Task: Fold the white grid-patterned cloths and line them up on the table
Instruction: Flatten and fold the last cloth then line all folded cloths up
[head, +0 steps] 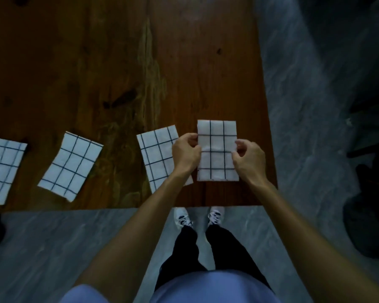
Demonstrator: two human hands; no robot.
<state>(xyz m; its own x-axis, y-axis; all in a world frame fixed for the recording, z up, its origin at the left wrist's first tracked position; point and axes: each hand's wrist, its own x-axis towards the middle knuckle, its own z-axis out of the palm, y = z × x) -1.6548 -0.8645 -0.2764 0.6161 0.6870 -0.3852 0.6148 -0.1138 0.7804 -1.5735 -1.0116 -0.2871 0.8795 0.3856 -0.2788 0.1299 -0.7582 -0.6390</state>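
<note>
Folded grid cloth (217,149) at 3 o'clock near table (96,62) rt edge, L hand (185,153) pinching its L side, R hand (248,158) pinching its R side, 3 more folded cloths (71,166) lined toward 9 o'clock, nearest just beside, partly under L wrist.

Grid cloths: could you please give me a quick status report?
Left hand and right hand pinch the fourth cloth by its side edges. Three folded cloths lined up on table. Nothing in the way.
</note>
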